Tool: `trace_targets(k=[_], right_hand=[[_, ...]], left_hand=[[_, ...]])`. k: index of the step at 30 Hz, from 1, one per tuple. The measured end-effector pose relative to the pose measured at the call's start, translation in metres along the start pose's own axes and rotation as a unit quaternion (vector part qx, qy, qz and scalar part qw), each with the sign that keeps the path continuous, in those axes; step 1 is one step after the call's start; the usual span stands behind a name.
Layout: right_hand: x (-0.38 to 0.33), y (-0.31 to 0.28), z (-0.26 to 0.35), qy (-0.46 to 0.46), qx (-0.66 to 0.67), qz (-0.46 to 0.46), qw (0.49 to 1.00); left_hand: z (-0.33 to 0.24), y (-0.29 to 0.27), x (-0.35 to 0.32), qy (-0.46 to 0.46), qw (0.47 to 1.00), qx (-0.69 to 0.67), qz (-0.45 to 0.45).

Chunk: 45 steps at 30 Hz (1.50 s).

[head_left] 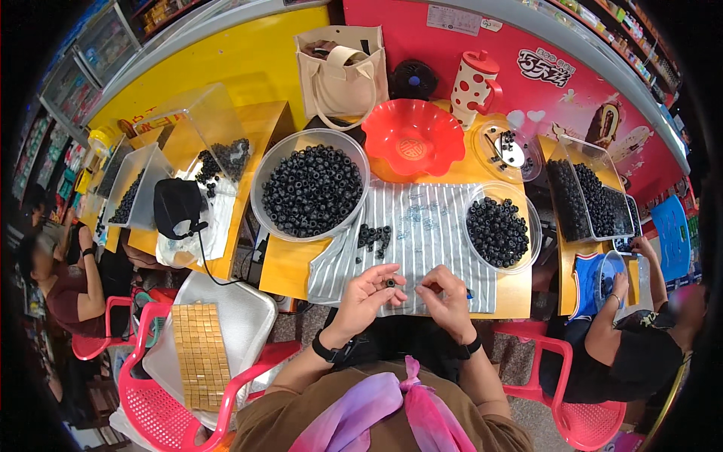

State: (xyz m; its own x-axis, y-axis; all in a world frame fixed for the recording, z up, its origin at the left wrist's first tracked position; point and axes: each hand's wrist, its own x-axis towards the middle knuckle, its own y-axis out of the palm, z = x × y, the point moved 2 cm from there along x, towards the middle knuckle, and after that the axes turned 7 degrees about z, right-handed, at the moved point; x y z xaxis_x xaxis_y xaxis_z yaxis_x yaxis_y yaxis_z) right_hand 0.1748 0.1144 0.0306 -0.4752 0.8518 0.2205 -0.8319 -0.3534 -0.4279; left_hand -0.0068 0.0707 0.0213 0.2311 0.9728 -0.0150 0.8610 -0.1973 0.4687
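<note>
Both my hands are over the near edge of a grey-and-white striped cloth (pixel 452 248). My left hand (pixel 365 300) is palm-up, its fingers curled round a small black ring-shaped part (pixel 390 283). Just to its right, my right hand (pixel 447 300) has thumb and forefinger pinched together; whatever is between them is too small to make out. A loose pile of black parts (pixel 371 239) lies on the cloth beyond my left hand. Farther back, small clear bluish pieces (pixel 419 215) are scattered. A tiny blue thing (pixel 470 294) shows beside my right hand.
Round tubs of black parts stand left (pixel 260 184) and right (pixel 536 245) of the cloth. Behind are a red scalloped bowl (pixel 414 139), a canvas bag (pixel 343 75) and a spotted tumbler (pixel 474 87). People work at tables on both sides. A pink chair (pixel 158 392) is at left.
</note>
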Motion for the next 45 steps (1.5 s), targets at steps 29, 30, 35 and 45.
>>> trace_targets(k=[29, 30, 35, 45], right_hand=[[-0.011, 0.01, 0.042, -0.105, 0.046, 0.172, 0.978], [-0.011, 0.01, 0.043, -0.105, 0.047, 0.174, 0.978], [-0.005, 0.008, 0.048, -0.091, -0.01, 0.187, 0.978], [0.004, 0.003, 0.051, -0.095, 0.011, 0.188, 0.977]], left_hand=[[0.017, -0.005, -0.031, -0.016, 0.999, -0.019, 0.043], [0.017, -0.005, -0.033, -0.023, 0.999, -0.011, 0.047], [0.016, -0.006, -0.032, -0.047, 0.998, 0.011, 0.029], [0.01, -0.003, -0.025, -0.037, 0.994, -0.084, 0.053]])
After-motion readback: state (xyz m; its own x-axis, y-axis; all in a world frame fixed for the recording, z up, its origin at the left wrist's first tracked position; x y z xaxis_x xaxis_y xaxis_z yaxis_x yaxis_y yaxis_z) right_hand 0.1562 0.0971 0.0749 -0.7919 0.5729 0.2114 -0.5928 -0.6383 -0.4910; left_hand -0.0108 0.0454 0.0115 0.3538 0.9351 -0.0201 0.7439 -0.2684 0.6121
